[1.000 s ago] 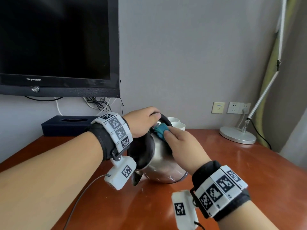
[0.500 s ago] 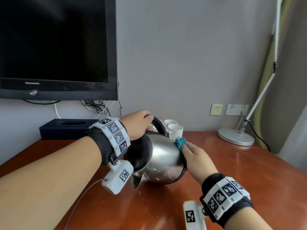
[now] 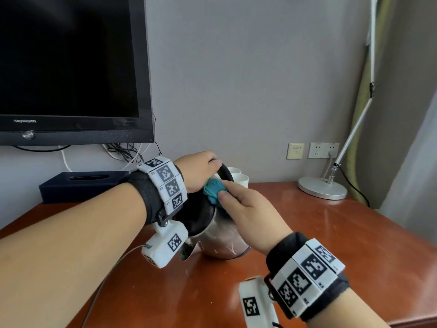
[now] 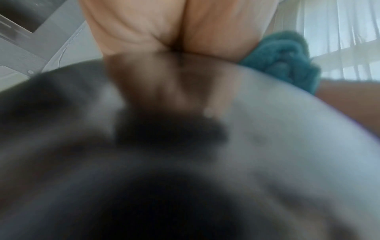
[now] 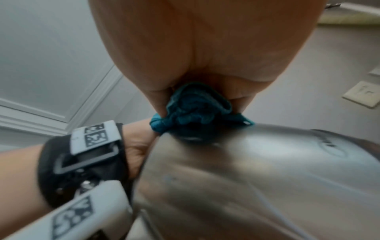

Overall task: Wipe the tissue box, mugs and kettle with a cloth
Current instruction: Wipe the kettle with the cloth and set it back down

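"Skyworth" television (image 3: 71, 67) beyond tilted kettle (image 3: 222, 237)

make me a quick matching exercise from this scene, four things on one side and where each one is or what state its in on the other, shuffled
Things:
1. kettle
2. cloth
3. tissue box
4. lamp base

Places or states:
A. against the wall, under the TV
B. tilted, its handle held by the left hand
C. far right of the table, near the wall sockets
D. bunched in the right hand, pressed on the kettle's top

Pairs: 1-B, 2-D, 3-A, 4-C
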`<state>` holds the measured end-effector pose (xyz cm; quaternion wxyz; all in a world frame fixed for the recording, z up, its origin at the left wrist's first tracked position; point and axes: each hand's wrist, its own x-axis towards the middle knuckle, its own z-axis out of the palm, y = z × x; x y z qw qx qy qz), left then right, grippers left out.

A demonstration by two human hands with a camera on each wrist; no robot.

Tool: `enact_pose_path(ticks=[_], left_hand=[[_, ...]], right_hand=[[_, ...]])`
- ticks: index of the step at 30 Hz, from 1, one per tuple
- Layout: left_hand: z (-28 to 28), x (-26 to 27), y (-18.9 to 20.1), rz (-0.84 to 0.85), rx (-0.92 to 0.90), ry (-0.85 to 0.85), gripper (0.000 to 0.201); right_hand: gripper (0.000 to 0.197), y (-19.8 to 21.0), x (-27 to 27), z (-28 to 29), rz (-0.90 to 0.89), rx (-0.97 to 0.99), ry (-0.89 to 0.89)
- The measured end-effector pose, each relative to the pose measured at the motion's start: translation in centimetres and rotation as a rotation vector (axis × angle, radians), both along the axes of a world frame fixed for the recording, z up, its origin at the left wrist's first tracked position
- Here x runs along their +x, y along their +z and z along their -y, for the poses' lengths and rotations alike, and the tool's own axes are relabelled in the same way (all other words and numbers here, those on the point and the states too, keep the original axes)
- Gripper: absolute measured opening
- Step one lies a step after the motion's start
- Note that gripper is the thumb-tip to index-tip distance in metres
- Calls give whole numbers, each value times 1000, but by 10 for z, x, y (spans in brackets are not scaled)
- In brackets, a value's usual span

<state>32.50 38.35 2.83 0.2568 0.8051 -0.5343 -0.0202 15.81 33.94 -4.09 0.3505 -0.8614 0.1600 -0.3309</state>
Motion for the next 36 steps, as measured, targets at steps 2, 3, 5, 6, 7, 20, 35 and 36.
enact_pose_path(ticks=[2,3,5,6,7,20,35,36], left_hand=[[-3,2,-2,-15,-15,-20,34],[-4,3,-4,-42,-24,-41,32],[-7,6,-9,-130,-38,-79,28],[-10,7,-11,-181,-51,-97,27],[-11,8,-13,-228,-63,-110,27],[-12,-4,-14,-236,-56,-201,77],[-8,0,-12,-159,-109,-163,68],[-7,3,-13,-175,-121,-167,73]], right_hand=[[24,-3,0,6,14,6,-45],[23,-6,0,11,14,14,-76],[23,-11,0,19,9,39,-132],[24,-14,1,23,6,45,-155],[25,-17,2,25,0,48,-180],[15,-12,10,46,107,100,-415],[32,19,19,21,401,305,-104],[32,18,20,22,390,289,-109]])
